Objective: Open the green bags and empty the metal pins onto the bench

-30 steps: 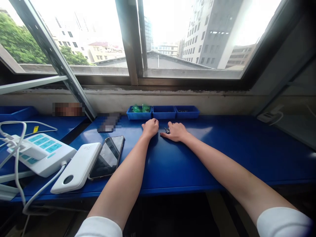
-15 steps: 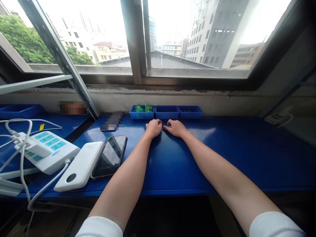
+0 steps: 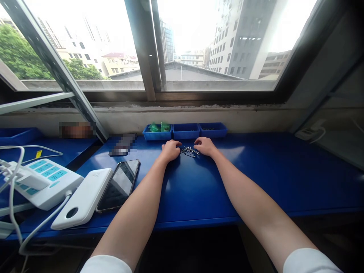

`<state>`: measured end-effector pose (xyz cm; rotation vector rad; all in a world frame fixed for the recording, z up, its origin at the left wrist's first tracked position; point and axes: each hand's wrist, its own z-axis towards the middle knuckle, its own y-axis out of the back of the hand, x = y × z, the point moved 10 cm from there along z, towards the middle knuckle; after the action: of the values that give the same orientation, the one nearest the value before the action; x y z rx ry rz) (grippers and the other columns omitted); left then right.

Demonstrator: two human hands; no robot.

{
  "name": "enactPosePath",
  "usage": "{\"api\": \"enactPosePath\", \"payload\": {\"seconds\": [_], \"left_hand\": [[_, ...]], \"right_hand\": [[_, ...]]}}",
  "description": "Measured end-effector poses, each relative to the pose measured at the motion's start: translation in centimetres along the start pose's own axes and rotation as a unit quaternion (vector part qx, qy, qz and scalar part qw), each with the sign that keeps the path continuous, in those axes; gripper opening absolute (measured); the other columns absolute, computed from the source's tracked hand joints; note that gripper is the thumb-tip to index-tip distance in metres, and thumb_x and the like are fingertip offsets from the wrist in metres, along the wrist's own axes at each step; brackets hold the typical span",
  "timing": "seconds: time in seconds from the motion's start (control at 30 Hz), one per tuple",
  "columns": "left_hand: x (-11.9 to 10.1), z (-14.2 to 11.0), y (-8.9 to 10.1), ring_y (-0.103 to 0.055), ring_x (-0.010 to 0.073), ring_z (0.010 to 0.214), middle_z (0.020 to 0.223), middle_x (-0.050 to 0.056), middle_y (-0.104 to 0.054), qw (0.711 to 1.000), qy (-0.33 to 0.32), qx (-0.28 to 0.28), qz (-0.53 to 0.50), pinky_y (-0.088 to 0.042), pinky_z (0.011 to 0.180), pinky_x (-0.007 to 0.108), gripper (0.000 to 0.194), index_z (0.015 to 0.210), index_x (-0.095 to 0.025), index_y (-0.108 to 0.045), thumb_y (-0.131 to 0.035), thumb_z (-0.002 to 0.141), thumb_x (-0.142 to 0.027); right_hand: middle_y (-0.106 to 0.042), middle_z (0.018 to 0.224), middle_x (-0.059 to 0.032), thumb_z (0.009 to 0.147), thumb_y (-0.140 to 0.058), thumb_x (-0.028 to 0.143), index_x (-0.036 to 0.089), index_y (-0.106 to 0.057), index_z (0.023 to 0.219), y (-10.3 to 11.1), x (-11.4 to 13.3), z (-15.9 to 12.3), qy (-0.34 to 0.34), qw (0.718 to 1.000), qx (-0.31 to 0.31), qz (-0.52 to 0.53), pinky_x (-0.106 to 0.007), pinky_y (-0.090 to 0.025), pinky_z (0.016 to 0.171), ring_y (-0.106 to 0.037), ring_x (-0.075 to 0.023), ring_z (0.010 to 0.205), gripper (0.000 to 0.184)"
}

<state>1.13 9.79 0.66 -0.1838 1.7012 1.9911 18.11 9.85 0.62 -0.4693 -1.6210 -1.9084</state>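
Observation:
A loose pile of thin, short metal pieces point(image 3: 190, 151), like screws or pins, lies on the blue tabletop point(image 3: 196, 189). My left hand point(image 3: 171, 149) rests at the pile's left edge, fingers curved and parted from the thumb. On the other side is my right hand point(image 3: 205, 146), its thumb and fingers apart near the pieces. I see nothing held in either hand, though the undersides of the fingers are hidden. Just behind stand three joined blue bins: the left bin point(image 3: 157, 135) with green plastic bags, the middle bin point(image 3: 186, 134), and the right bin point(image 3: 213, 133) with small dark pieces.
To the left lie a smartphone point(image 3: 119, 185), a white power bank point(image 3: 82, 199) and a white power strip point(image 3: 47, 182) with looping cables. A blurred-out dark flat item point(image 3: 123, 145) lies farther back. A metal shelf post point(image 3: 64, 72) slants before the window.
My hands have moved apart, uncovering the pile of metal pieces between them. The whole view has shifted slightly, with the things on the table now farther left.

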Motion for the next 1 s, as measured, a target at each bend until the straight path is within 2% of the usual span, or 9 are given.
{"api": "enactPosePath", "payload": {"seconds": [0.1,0.2,0.37,0.5,0.63,0.73,0.83,0.93,1.0], "left_hand": [[-0.1,-0.3,0.3,-0.059,0.0265,0.093,0.096,0.006,-0.067,1.0,0.017,0.023,-0.003,-0.04,0.088,0.038,0.028,0.093,-0.023,-0.068,-0.054,0.07,-0.032],[-0.5,-0.6,0.3,-0.06,0.0263,0.09,0.09,0.005,-0.069,0.999,0.012,0.035,0.0,-0.042,0.086,0.036,0.026,0.085,-0.023,-0.068,-0.058,0.067,-0.04],[-0.6,-0.7,-0.2,-0.062,0.0259,0.087,0.085,0.004,-0.07,0.999,0.004,0.044,-0.004,-0.043,0.081,0.035,0.02,0.077,-0.024,-0.068,-0.063,0.065,-0.038],[-0.6,-0.7,-0.3,-0.062,0.0249,0.086,0.084,0.003,-0.07,0.999,0.005,0.051,-0.009,-0.044,0.079,0.032,0.018,0.076,-0.024,-0.067,-0.062,0.066,-0.037],[-0.5,-0.7,-0.4,-0.062,0.0237,0.085,0.085,0.003,-0.07,0.998,-0.003,0.059,-0.013,-0.045,0.077,0.031,0.013,0.075,-0.024,-0.067,-0.06,0.069,-0.033],[-0.1,-0.5,-0.7,-0.061,0.0228,0.084,0.085,0.004,-0.069,0.998,0.0,0.067,-0.008,-0.045,0.076,0.03,0.013,0.077,-0.023,-0.066,-0.057,0.072,-0.03],[0.1,-0.4,-0.7,-0.06,0.022,0.083,0.084,0.005,-0.068,0.998,0.0,0.059,0.0,-0.045,0.075,0.03,0.014,0.08,-0.022,-0.065,-0.055,0.075,-0.029],[-0.5,-0.4,-0.3,-0.058,0.0206,0.085,0.089,0.005,-0.065,0.999,-0.03,0.031,0.0,-0.043,0.075,0.029,0.014,0.083,-0.022,-0.064,-0.053,0.077,-0.028],[-1.2,-0.5,-0.1,-0.057,0.02,0.087,0.092,0.004,-0.062,0.998,-0.067,0.011,0.001,-0.041,0.079,0.031,0.013,0.082,-0.022,-0.063,-0.051,0.078,-0.025]], "right_hand": [[-0.067,0.076,-0.0034,0.065,-0.062,0.031,0.018,-0.068,0.076,-0.2,1.1,-0.3,0.027,0.999,0.025,0.013,-0.023,-0.042,0.061,-0.058,-0.015,0.071,0.018],[-0.063,0.062,-0.0003,0.063,-0.065,0.035,0.017,-0.068,0.069,-0.4,2.7,-0.9,0.064,0.995,0.068,0.037,-0.022,-0.039,0.055,-0.055,-0.0123,0.061,0.02],[-0.058,0.052,0.001,0.053,-0.073,0.046,0.018,-0.068,0.058,-1.2,5.0,-1.9,0.107,0.984,0.141,0.025,-0.022,-0.033,0.047,-0.05,-0.0112,0.053,0.029],[-0.061,0.054,-0.0011,0.047,-0.079,0.039,0.02,-0.068,0.054,-2.6,5.6,-2.0,0.108,0.978,0.181,0.003,-0.023,-0.035,0.047,-0.054,-0.0141,0.055,0.023],[-0.063,0.059,-0.0026,0.055,-0.075,0.03,0.022,-0.069,0.056,-3.6,5.3,-2.1,0.095,0.973,0.207,-0.04,-0.024,-0.037,0.048,-0.056,-0.0164,0.059,0.01],[-0.064,0.062,-0.003,0.063,-0.069,0.029,0.021,-0.066,0.057,-4.0,5.3,-2.6,0.095,0.966,0.234,-0.061,-0.024,-0.036,0.048,-0.055,-0.0154,0.059,0.011],[-0.063,0.065,-0.0018,0.071,-0.062,0.028,0.02,-0.064,0.065,-2.8,5.8,-2.4,0.114,0.975,0.188,-0.027,-0.023,-0.036,0.051,-0.052,-0.0129,0.059,0.011],[-0.062,0.069,-0.001,0.078,-0.053,0.029,0.019,-0.061,0.077,-0.6,5.6,-1.6,0.125,0.988,0.08,0.052,-0.023,-0.038,0.056,-0.051,-0.0115,0.061,0.013],[-0.06,0.069,-0.0003,0.079,-0.05,0.028,0.018,-0.06,0.088,0.5,4.7,-1.1,0.118,0.984,0.024,0.13,-0.024,-0.041,0.058,-0.051,-0.0115,0.061,0.017]]}}
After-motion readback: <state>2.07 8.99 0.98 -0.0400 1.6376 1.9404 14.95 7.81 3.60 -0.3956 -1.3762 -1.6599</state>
